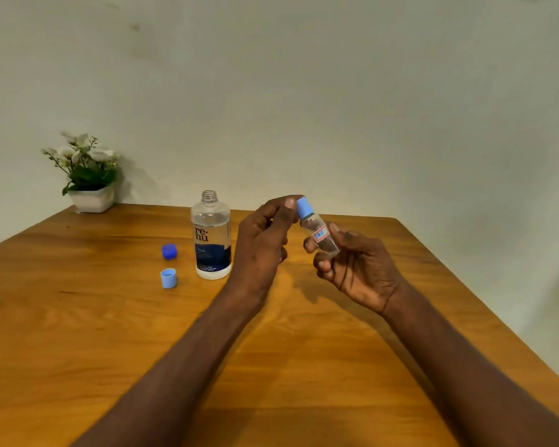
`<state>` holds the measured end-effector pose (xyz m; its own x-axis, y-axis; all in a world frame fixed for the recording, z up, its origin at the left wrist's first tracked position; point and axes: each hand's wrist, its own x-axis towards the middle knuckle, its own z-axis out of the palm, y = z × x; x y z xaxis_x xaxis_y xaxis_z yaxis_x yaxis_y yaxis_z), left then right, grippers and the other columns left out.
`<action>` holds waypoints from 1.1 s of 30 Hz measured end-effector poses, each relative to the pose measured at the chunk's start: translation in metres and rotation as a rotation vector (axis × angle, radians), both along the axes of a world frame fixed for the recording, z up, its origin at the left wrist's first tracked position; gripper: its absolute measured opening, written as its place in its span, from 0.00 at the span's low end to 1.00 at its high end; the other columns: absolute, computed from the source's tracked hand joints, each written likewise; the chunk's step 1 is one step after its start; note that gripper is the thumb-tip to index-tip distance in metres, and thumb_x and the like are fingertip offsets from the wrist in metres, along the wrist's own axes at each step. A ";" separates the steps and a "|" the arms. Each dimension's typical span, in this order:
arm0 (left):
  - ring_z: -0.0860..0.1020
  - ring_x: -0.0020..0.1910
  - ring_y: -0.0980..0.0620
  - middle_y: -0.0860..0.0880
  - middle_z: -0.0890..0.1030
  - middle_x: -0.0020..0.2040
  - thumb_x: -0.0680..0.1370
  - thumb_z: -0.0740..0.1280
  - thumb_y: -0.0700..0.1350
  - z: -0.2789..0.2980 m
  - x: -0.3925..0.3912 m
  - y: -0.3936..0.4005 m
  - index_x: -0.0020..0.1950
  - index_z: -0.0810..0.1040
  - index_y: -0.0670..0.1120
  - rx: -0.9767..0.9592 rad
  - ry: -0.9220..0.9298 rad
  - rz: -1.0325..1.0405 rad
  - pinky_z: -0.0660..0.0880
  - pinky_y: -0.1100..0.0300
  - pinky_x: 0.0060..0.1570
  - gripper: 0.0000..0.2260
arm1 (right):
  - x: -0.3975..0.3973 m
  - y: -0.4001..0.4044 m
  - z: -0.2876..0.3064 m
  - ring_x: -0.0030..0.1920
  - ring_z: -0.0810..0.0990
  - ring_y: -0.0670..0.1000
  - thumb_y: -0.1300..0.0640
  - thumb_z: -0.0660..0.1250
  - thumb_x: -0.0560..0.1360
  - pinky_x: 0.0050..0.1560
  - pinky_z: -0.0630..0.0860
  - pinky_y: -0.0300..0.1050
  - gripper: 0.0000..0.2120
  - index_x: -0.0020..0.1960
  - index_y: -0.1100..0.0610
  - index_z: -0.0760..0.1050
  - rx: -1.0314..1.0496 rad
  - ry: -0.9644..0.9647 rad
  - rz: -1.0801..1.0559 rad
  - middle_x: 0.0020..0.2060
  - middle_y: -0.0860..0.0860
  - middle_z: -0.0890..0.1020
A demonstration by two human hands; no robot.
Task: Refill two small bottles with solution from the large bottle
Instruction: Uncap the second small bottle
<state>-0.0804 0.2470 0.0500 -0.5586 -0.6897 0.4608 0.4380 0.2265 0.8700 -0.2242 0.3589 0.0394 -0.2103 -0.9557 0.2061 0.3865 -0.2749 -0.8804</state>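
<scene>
Right hand (355,266) around small bottle (320,233)

2 caps (168,265) lie on the table (78,333), left of the large bottle (211,237).

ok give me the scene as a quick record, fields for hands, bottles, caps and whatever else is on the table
left hand: fingertips pinch the light blue cap on the small bottle
right hand: holds the small bottle, tilted, above the table
large bottle: upright on the table, uncapped, partly full
loose caps: dark blue cap and open light blue cap, left of the large bottle
second small bottle: not in view
other: potted plant at the far left corner
</scene>
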 end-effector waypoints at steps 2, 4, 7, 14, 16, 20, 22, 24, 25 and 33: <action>0.67 0.35 0.53 0.45 0.75 0.40 0.83 0.66 0.52 0.002 0.002 -0.002 0.60 0.86 0.49 0.018 0.018 -0.047 0.65 0.62 0.27 0.12 | 0.002 0.000 0.000 0.34 0.80 0.51 0.55 0.62 0.81 0.33 0.78 0.40 0.15 0.62 0.60 0.81 0.025 0.017 0.038 0.47 0.59 0.82; 0.67 0.34 0.53 0.44 0.76 0.41 0.83 0.67 0.51 0.001 0.003 -0.006 0.60 0.86 0.49 0.034 0.019 -0.082 0.66 0.62 0.27 0.12 | 0.004 0.000 -0.001 0.33 0.80 0.50 0.54 0.62 0.81 0.31 0.77 0.38 0.16 0.65 0.61 0.77 0.052 0.030 0.056 0.47 0.59 0.83; 0.68 0.33 0.55 0.45 0.79 0.40 0.83 0.67 0.50 -0.002 0.001 -0.009 0.58 0.87 0.48 0.058 0.021 -0.099 0.67 0.63 0.27 0.11 | 0.006 -0.003 -0.003 0.32 0.80 0.50 0.49 0.64 0.82 0.29 0.76 0.38 0.22 0.69 0.63 0.72 0.086 0.048 0.025 0.46 0.58 0.82; 0.71 0.33 0.56 0.50 0.82 0.39 0.82 0.69 0.51 -0.007 -0.002 -0.013 0.57 0.86 0.48 0.065 -0.001 -0.071 0.69 0.62 0.29 0.10 | 0.003 -0.004 -0.004 0.33 0.78 0.49 0.44 0.63 0.82 0.29 0.75 0.37 0.26 0.70 0.64 0.74 0.070 0.077 0.032 0.47 0.57 0.82; 0.71 0.33 0.57 0.50 0.82 0.40 0.81 0.70 0.51 -0.007 -0.002 -0.015 0.59 0.87 0.48 0.054 0.001 -0.079 0.69 0.62 0.30 0.10 | 0.002 -0.003 -0.004 0.32 0.77 0.48 0.48 0.63 0.83 0.28 0.74 0.37 0.21 0.68 0.62 0.77 0.036 0.086 0.038 0.49 0.57 0.82; 0.68 0.33 0.56 0.48 0.81 0.43 0.80 0.69 0.52 -0.003 0.001 -0.018 0.61 0.86 0.49 0.049 -0.012 -0.236 0.67 0.62 0.29 0.13 | -0.001 -0.001 -0.002 0.30 0.74 0.47 0.54 0.62 0.83 0.26 0.72 0.36 0.15 0.64 0.59 0.81 0.023 0.136 0.054 0.46 0.57 0.80; 0.67 0.32 0.55 0.44 0.80 0.44 0.79 0.69 0.51 -0.003 0.002 -0.018 0.61 0.86 0.48 0.049 -0.016 -0.258 0.66 0.62 0.29 0.14 | -0.002 0.000 -0.002 0.30 0.72 0.46 0.55 0.62 0.83 0.26 0.71 0.36 0.16 0.67 0.60 0.79 0.026 0.183 0.037 0.46 0.56 0.79; 0.68 0.31 0.55 0.45 0.80 0.41 0.79 0.69 0.50 -0.004 0.001 -0.016 0.59 0.86 0.48 0.067 0.003 -0.218 0.66 0.62 0.28 0.12 | -0.002 -0.001 -0.003 0.31 0.71 0.45 0.55 0.63 0.84 0.27 0.70 0.35 0.17 0.70 0.59 0.76 0.023 0.225 0.016 0.47 0.55 0.79; 0.70 0.30 0.56 0.47 0.80 0.38 0.80 0.69 0.49 -0.005 0.000 -0.015 0.58 0.86 0.47 0.080 0.015 -0.200 0.67 0.63 0.28 0.11 | -0.001 -0.001 -0.003 0.30 0.71 0.45 0.55 0.63 0.84 0.27 0.70 0.36 0.17 0.70 0.59 0.76 0.018 0.241 0.005 0.46 0.55 0.79; 0.75 0.31 0.54 0.47 0.81 0.36 0.84 0.66 0.46 -0.007 -0.006 -0.007 0.58 0.85 0.44 0.088 0.046 -0.050 0.71 0.63 0.27 0.10 | 0.010 -0.005 -0.007 0.30 0.70 0.45 0.54 0.69 0.81 0.27 0.68 0.37 0.17 0.69 0.54 0.79 -0.028 0.379 -0.195 0.44 0.53 0.81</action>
